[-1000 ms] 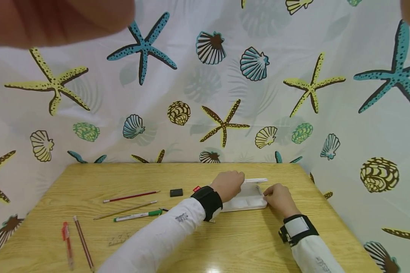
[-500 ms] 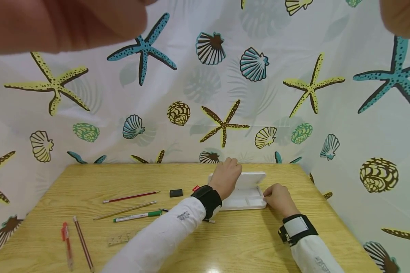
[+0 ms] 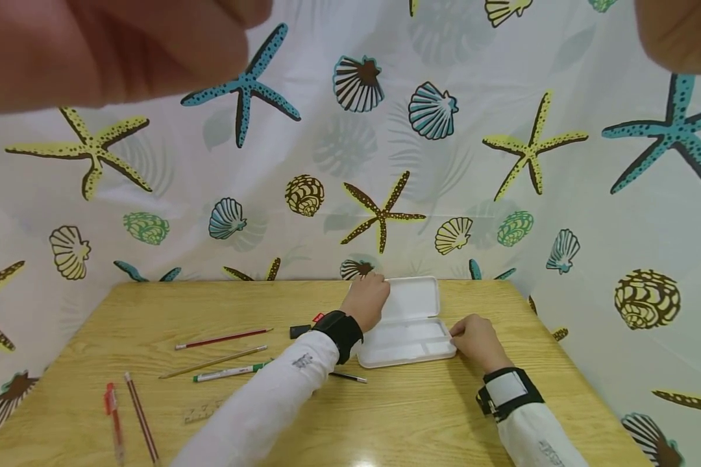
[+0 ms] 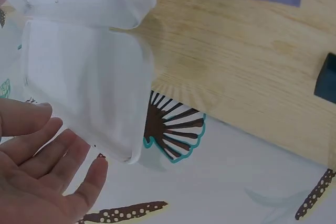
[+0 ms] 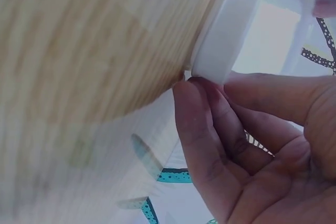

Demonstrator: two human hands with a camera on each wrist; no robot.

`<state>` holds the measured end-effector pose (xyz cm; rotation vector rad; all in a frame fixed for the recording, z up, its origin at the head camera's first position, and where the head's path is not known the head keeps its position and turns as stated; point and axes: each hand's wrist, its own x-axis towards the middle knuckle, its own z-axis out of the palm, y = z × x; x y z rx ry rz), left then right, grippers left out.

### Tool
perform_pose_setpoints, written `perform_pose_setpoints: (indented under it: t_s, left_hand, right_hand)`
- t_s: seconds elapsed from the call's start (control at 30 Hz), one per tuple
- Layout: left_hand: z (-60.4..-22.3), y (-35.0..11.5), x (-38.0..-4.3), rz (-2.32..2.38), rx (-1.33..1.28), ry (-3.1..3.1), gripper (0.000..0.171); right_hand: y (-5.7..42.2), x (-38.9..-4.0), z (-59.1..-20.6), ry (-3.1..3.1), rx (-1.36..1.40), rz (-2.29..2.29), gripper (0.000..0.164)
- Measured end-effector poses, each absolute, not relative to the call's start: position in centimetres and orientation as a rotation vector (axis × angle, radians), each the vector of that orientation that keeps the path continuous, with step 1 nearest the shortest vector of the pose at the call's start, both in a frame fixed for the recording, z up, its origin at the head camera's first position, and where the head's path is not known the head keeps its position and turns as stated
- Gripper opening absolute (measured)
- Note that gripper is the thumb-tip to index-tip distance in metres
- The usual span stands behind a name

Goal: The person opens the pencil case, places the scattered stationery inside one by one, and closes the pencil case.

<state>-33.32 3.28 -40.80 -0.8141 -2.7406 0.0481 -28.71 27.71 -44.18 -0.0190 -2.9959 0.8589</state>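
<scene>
A white pencil case (image 3: 391,356) lies on the table with its lid (image 3: 416,298) raised and leaning back. Its shallow tray has compartments and nothing visible in them. My left hand (image 3: 367,301) is at the lid's left part; in the left wrist view its fingers are loosely bent by the lid's outer edge, and fingertip contact is hard to judge. My right hand (image 3: 480,340) holds the case's right end, and in the right wrist view thumb and fingers pinch the case corner (image 5: 223,40).
Left of the case lie a red pencil (image 3: 224,338), a gold pencil (image 3: 213,362), a green marker (image 3: 228,372), a dark block (image 3: 299,331), a clear ruler (image 3: 201,412), a red pen (image 3: 115,418) and a striped pencil (image 3: 142,418). A dark pencil (image 3: 350,377) is partly behind the left sleeve. A patterned curtain (image 3: 304,143) hangs behind.
The lid has swung up and back from nearly closed to wide open. My left hand went up, then left along it. The case has turned slightly; my right hand has stayed at its end.
</scene>
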Motion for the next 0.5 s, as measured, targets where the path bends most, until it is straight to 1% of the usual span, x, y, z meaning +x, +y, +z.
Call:
perform_pose_setpoints:
  t_s: [0.27,0.5]
  left_hand:
    - [-42.1,2.5,-34.2,-0.089,-0.846,-2.801,0.015]
    - [-42.1,2.5,-34.2,-0.110,-0.847,-2.823,0.017]
  right_hand:
    - [27.7,-28.7,-44.2,-2.998,-0.045,0.850,0.006]
    - [27.8,-28.8,-44.3,-2.998,-0.049,0.847,0.006]
